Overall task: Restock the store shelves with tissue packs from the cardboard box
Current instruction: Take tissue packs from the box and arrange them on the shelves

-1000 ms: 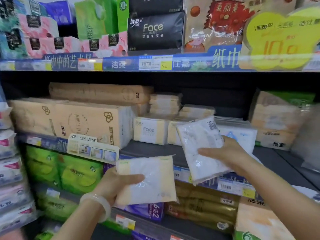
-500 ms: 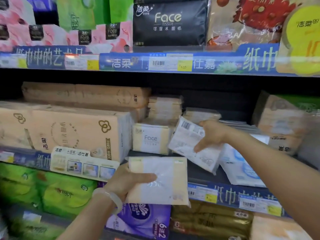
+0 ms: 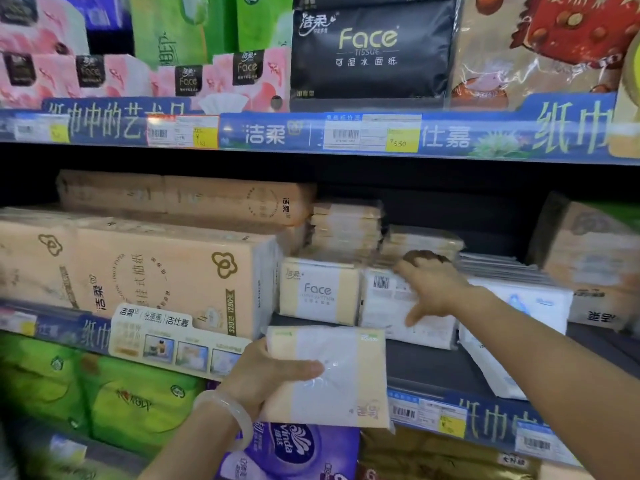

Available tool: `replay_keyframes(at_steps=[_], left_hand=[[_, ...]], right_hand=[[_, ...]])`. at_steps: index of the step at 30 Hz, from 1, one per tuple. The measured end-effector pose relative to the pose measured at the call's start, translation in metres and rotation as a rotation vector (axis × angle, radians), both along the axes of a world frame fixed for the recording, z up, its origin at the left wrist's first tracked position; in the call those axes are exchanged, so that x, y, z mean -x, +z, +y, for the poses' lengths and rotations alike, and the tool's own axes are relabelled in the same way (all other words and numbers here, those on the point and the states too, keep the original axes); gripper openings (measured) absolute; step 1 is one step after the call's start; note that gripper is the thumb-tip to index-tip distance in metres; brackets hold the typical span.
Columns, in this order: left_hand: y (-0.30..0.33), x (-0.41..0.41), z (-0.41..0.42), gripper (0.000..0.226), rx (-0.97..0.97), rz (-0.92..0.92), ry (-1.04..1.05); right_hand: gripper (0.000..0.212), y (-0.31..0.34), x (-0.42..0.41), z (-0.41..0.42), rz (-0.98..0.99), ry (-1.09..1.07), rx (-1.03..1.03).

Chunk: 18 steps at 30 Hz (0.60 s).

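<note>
Cream pack (image 3: pixel 346 382), cream-and-white wrapper, lower centre: left hand (image 3: pixel 266 375), fingers clamped on it. White pack (image 3: pixel 384 306), barcoded, centre, on shelf (image 3: pixel 426 368): right hand (image 3: pixel 436 289), fingers clamped over its top.

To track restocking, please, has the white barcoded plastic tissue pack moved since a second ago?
Yes: the white barcoded pack went inward onto the shelf, beside the cream Face-labelled pack, held by the right hand.

Right hand (image 3: pixel 433 289) grips shelved white pack (image 3: pixel 386 308) — left hand (image 3: pixel 266 375) holds cream pack (image 3: pixel 349 379).
</note>
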State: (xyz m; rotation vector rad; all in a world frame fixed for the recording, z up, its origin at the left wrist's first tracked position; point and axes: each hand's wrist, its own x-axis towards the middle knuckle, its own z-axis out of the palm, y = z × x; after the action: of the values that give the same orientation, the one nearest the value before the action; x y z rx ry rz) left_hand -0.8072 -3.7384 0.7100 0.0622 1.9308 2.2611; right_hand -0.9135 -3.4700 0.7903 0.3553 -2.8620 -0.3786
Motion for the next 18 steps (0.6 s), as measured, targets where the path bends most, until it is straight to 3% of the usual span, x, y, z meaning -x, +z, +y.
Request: replay_keyframes(at_steps=[3, 10, 11, 13, 14, 16, 18], left_hand=[[-0.003, 0.001, -0.002, 0.06, -0.016, 0.0, 0.018], [0.005, -0.002, 0.001, 0.057, -0.003, 0.019, 0.038], [0.007, -0.003, 0.001, 0.058, 0.001, 0.023, 0.037], [0.011, -0.003, 0.001, 0.061, 0.006, 0.028, 0.04], [0.013, -0.003, 0.002, 0.061, 0.006, 0.032, 0.038], [0.017, -0.004, 0.005, 0.06, -0.007, 0.048, 0.037], [0.021, -0.005, 0.008, 0.055, -0.032, 0.066, 0.034]], right_hand=[[0.11, -0.028, 0.001, 0.0, 0.023, 0.0, 0.052], [0.104, -0.018, -0.011, -0.007, 0.027, -0.005, 0.108], [0.095, -0.014, -0.019, -0.012, 0.061, 0.038, 0.197], [0.066, -0.003, -0.041, -0.022, 0.072, 0.143, 0.578], [0.05, 0.002, -0.055, -0.027, -0.038, 0.169, 0.808], [0.034, 0.005, -0.082, -0.034, -0.471, 0.19, 1.13], [0.036, -0.004, -0.098, -0.035, -0.756, 0.188, 1.242]])
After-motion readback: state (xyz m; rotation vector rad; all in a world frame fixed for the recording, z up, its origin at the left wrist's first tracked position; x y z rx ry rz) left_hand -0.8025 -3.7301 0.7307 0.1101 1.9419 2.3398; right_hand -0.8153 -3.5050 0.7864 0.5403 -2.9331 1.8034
